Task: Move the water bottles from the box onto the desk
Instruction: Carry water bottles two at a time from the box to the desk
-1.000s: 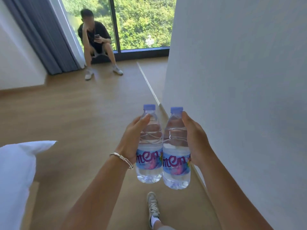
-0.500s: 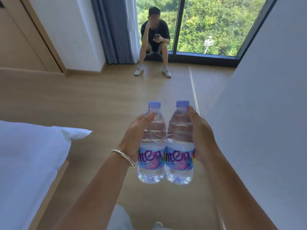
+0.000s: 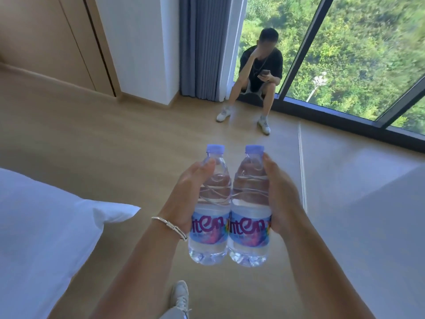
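Two bottles held upright over the floor

Two water bottles, pressed side by side and touching, hang above the wooden floor [image 3: 96, 162]. The left hand [image 3: 186, 199] wraps around the left bottle [image 3: 210, 212]; the right hand [image 3: 281, 199] grasps the right bottle [image 3: 250, 215]. A white pillow [image 3: 46, 226] lies at the left. A seated person [image 3: 259, 72] faces the window [image 3: 358, 49].

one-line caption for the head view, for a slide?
Left hand and right hand each carry an upright water bottle across the room.
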